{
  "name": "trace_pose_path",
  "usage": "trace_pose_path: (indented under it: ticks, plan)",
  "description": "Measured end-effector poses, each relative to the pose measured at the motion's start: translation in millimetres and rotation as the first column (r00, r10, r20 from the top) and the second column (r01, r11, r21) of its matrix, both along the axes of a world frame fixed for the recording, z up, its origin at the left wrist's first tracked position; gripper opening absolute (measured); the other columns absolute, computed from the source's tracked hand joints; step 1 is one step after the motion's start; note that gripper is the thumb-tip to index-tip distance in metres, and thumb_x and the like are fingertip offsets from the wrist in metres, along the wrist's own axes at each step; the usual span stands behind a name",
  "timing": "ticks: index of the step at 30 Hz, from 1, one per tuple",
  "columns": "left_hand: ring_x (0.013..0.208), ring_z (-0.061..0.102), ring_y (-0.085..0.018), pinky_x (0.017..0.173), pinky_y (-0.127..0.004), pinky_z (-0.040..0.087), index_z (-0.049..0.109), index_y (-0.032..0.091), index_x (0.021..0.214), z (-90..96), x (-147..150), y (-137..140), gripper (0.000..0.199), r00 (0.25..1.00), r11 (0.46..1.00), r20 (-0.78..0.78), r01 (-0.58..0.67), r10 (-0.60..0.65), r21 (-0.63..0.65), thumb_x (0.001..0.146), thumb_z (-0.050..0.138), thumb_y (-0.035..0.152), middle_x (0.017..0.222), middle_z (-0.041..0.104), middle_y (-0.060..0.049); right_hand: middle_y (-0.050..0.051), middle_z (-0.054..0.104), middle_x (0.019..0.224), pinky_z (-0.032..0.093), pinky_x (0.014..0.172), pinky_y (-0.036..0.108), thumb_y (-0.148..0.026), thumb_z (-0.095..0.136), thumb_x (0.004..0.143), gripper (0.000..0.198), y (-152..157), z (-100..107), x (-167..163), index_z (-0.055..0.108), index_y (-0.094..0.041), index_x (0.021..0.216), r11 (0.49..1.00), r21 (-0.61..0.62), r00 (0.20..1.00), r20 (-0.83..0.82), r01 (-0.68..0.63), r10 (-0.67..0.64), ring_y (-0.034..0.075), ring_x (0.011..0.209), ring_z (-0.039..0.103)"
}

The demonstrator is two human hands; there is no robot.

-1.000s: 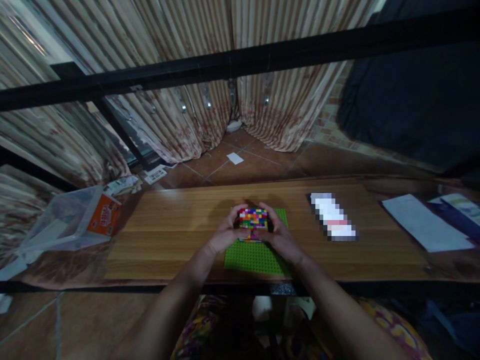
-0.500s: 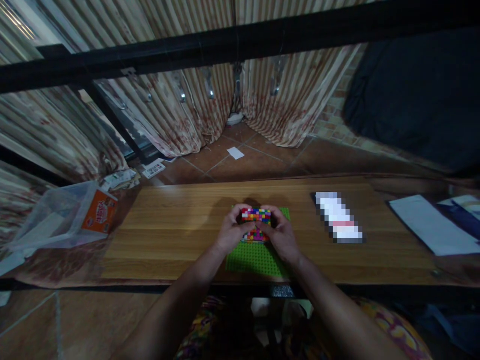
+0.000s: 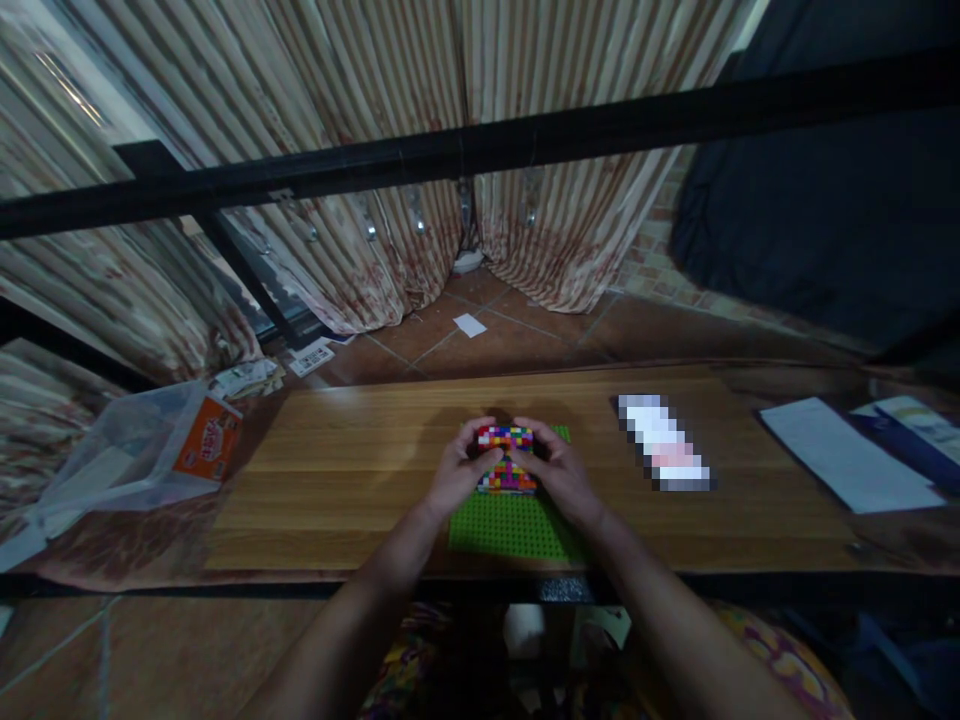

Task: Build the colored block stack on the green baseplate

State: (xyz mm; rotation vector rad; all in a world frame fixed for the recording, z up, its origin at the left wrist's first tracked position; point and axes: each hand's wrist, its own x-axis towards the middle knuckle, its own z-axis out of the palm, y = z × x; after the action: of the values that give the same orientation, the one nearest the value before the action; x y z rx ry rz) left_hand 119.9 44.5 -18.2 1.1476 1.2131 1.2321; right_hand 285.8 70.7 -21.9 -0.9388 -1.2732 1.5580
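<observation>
A block built of many small coloured toy bricks (image 3: 511, 480) is between my two hands, over the far part of a green studded baseplate (image 3: 502, 525). My left hand (image 3: 459, 465) is closed on its left side, with the thumb across the near face. On the right side my right hand (image 3: 556, 462) grips it the same way, its thumb close to the other one. Fingertips curl behind the block's far edge and are partly hidden. Whether the block touches the baseplate, I cannot tell.
The baseplate lies on a wooden table (image 3: 337, 480). A blurred-out phone-shaped object (image 3: 664, 445) lies to the right, with white paper (image 3: 844, 450) farther right. At the left stands a clear plastic bin (image 3: 120, 450) with an orange label. A black bar (image 3: 420, 155) crosses beyond the table.
The view has tilted up a little, so the background sits lower in the picture. Both hands keep their hold on the brick block, and its near face shows slightly more.
</observation>
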Motion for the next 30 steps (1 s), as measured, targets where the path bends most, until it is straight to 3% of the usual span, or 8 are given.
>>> trace_pose_path:
  ticks: [5, 10, 18, 25, 30]
  plan:
    - [0.127, 0.045, -0.025, 0.108, -0.04, 0.034, 0.049, 0.025, 0.129, 4.7, -14, -8, 0.071, 0.98, 0.989, 0.139, 0.145, -0.143, -0.004, 0.064, 0.074, 0.018, 0.138, 0.05, -0.007, 0.004, 0.052, 0.137, 0.038, 0.104, 0.039, -0.028, 0.076, 0.064, 0.072, -2, 3, 19, 0.05, -0.03, 0.131, 0.988, -0.001, 0.988, 0.007, -0.153, 0.153, 0.023, 0.124, 0.048]
    - [0.119, 0.05, -0.027, 0.104, -0.042, 0.036, 0.055, 0.023, 0.123, -0.1, -19, -6, 0.065, 0.971, 0.983, 0.166, 0.182, -0.174, -0.037, 0.062, 0.076, 0.015, 0.126, 0.058, -0.006, 0.001, 0.058, 0.13, 0.034, 0.107, 0.041, -0.023, 0.077, 0.062, 0.065, 0, -3, 21, 0.057, -0.031, 0.123, 0.986, -0.087, 0.99, -0.032, -0.14, 0.138, 0.023, 0.121, 0.05]
    - [0.105, 0.056, -0.022, 0.095, -0.035, 0.04, 0.06, 0.022, 0.114, -4.2, -14, -3, 0.054, 0.971, 0.992, 0.215, 0.121, -0.109, -0.043, 0.063, 0.075, 0.016, 0.112, 0.064, -0.004, 0.001, 0.069, 0.108, 0.048, 0.088, 0.036, -0.024, 0.08, 0.057, 0.051, 0, -2, 9, 0.068, -0.027, 0.107, 0.987, -0.163, 0.991, -0.13, -0.017, -0.005, 0.021, 0.098, 0.061]
    - [0.095, 0.059, -0.019, 0.09, -0.032, 0.042, 0.065, 0.02, 0.103, -8.1, -9, 2, 0.043, 0.972, 0.998, 0.235, 0.03, -0.017, -0.053, 0.061, 0.074, 0.016, 0.101, 0.066, -0.002, 0.002, 0.071, 0.096, 0.049, 0.08, 0.033, -0.029, 0.08, 0.058, 0.043, 1, -7, 1, 0.071, -0.025, 0.1, 0.983, -0.152, 0.984, -0.124, 0.106, -0.125, 0.019, 0.087, 0.062]
    - [0.095, 0.059, -0.018, 0.09, -0.03, 0.042, 0.067, 0.02, 0.1, -2.7, -7, -1, 0.037, 0.976, 0.999, 0.215, -0.014, 0.023, -0.045, 0.064, 0.074, 0.02, 0.1, 0.067, -0.003, 0.002, 0.071, 0.094, 0.049, 0.078, 0.033, -0.035, 0.081, 0.058, 0.045, 2, -5, 2, 0.071, -0.025, 0.101, 0.982, -0.166, 0.987, -0.117, 0.093, -0.113, 0.018, 0.084, 0.062]
